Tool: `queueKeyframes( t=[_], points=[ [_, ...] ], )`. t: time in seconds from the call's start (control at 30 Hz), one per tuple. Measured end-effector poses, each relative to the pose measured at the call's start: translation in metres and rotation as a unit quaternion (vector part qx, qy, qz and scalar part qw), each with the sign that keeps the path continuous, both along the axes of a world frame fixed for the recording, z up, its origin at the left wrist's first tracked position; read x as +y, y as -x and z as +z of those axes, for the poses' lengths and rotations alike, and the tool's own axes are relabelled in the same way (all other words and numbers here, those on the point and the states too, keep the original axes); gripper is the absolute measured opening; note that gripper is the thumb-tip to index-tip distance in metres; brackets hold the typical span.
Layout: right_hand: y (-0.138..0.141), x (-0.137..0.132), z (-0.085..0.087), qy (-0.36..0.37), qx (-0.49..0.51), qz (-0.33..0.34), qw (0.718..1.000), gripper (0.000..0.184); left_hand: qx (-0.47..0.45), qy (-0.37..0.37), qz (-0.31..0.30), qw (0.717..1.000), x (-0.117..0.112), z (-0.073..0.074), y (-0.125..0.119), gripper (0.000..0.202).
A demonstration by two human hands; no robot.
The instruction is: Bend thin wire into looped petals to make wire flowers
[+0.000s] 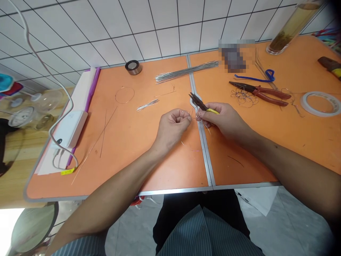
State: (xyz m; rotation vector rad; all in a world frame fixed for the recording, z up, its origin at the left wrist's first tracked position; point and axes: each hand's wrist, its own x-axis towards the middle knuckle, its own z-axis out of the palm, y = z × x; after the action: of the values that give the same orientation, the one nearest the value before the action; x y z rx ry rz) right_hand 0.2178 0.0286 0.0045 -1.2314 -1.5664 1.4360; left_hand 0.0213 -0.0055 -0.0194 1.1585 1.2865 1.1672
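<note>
My left hand (174,124) is closed in a pinch on a thin bent wire (193,113), over the seam of the orange table (165,163). Close beside it, my right hand (222,115) is closed around small pliers (200,103) with dark jaws and a yellow handle, the jaws pointing up and to the left. Its fingertips also touch the wire, and a loose wire end hangs below them. How the wire is shaped between the hands is too fine to make out.
Long straight wires (183,73) and a short wire bundle (147,105) lie behind my hands. To the right are red-handled pliers (266,94), a blue bent wire (255,77), a tape roll (321,104) and a tall glass (290,30). A white power bank (70,128) lies left.
</note>
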Motion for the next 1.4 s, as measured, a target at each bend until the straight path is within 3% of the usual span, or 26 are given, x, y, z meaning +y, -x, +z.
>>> queueKeyframes(
  t=[0.23,0.57,1.07,1.4],
  points=[
    [0.0001,0.0015,-0.0037,0.020,0.016,0.001,1.000,0.011,0.000,-0.004,-0.004,1.000,0.0002,-0.0020,0.0009,0.015],
    [0.0000,-0.0005,-0.0017,-0.010,-0.032,0.016,0.999,0.005,0.007,-0.001,-0.007,1.000,-0.0006,-0.0024,0.0001,0.015],
    [-0.0009,0.0014,-0.0004,0.020,0.009,0.006,1.000,0.009,0.000,0.004,-0.008,1.000,-0.0015,-0.0019,0.0009,0.014],
    [-0.0058,0.0019,-0.0021,0.003,-0.018,0.046,0.999,0.016,0.010,0.007,-0.018,1.000,-0.0023,0.0008,-0.0004,0.015]
  ],
)
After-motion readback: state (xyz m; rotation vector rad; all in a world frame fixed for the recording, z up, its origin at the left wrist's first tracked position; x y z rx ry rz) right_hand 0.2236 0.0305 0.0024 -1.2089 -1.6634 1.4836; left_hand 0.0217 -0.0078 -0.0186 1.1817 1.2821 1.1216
